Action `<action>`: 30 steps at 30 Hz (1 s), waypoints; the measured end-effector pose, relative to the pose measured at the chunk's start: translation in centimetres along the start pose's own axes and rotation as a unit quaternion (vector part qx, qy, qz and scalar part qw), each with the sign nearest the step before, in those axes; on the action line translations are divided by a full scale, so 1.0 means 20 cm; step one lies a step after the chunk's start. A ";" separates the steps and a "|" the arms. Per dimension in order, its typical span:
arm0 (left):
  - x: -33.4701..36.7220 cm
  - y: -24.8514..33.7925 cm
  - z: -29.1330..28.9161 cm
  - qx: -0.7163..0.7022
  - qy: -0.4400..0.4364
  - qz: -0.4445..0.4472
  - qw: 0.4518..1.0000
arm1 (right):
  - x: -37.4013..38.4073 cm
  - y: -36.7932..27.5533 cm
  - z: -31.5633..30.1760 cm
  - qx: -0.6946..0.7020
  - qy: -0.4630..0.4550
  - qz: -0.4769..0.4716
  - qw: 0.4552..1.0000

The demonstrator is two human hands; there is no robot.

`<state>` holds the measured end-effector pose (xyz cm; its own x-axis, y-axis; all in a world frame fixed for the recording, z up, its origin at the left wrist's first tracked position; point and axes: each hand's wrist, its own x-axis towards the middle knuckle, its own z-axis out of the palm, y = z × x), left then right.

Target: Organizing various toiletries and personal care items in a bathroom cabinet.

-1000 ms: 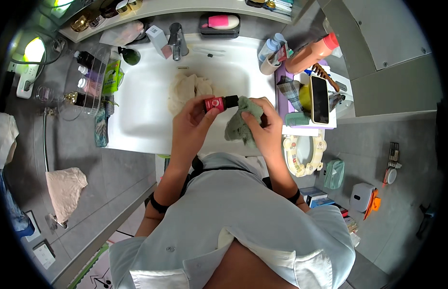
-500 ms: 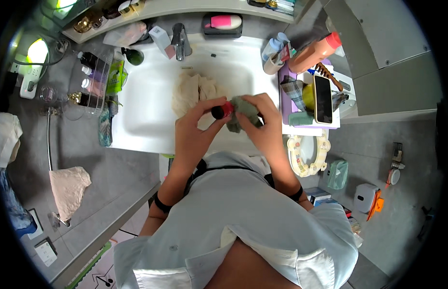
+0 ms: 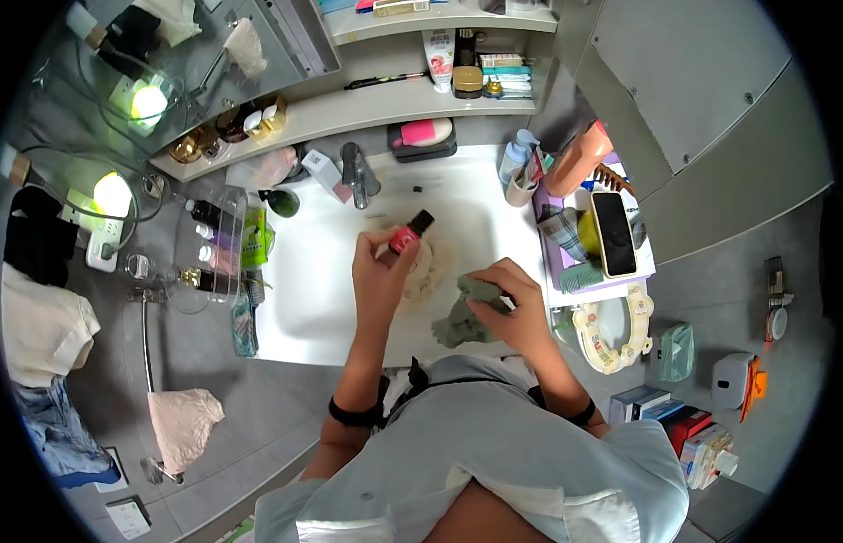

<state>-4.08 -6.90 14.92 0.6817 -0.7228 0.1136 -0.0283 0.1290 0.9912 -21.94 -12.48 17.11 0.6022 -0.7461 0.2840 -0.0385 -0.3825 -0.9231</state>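
Note:
My left hand (image 3: 378, 276) pinches a small red bottle (image 3: 404, 239) with a black cap, held over the white sink (image 3: 304, 299). The cap points up and away from me. In my right hand (image 3: 517, 312) is a crumpled grey-green cloth (image 3: 462, 317), gripped above the sink's near right part. A gap separates the cloth from the bottle. Below the bottle, a cream-coloured cloth (image 3: 425, 279) lies bunched in the basin, partly hidden by my left hand.
A faucet (image 3: 356, 176) rises at the sink's back edge. On the right stand a toothbrush cup (image 3: 519, 190), a pump bottle (image 3: 512, 163) and a phone (image 3: 613, 233) on a crowded purple-edged organizer. A wire rack (image 3: 224, 249) of bottles is on the left. Above runs a shelf (image 3: 349, 101).
My hands have moved apart: the bottle is away from the grey-green cloth, and its cap now points away from me. My view has tilted up, showing more of the shelves.

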 end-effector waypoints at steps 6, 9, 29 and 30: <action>0.39 0.00 0.03 -0.219 -0.038 -0.114 0.968 | 0.06 0.02 -0.04 -0.030 0.005 0.029 0.999; 0.55 0.00 0.02 -0.314 -0.032 -0.191 0.929 | 0.14 0.01 -0.05 -0.050 0.009 -0.003 0.999; 1.11 0.04 0.13 0.370 0.031 0.299 0.879 | 0.38 0.09 -0.02 -0.058 0.027 0.009 0.998; 1.12 0.04 0.16 0.370 0.030 0.298 0.879 | 0.38 0.10 -0.02 -0.056 0.025 0.015 0.998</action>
<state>8.91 -25.14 18.52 0.4206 -0.6364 0.6467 -0.8471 -0.0202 0.5310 -17.74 -19.22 17.59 0.5591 -0.7836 0.2710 -0.1476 -0.4157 -0.8974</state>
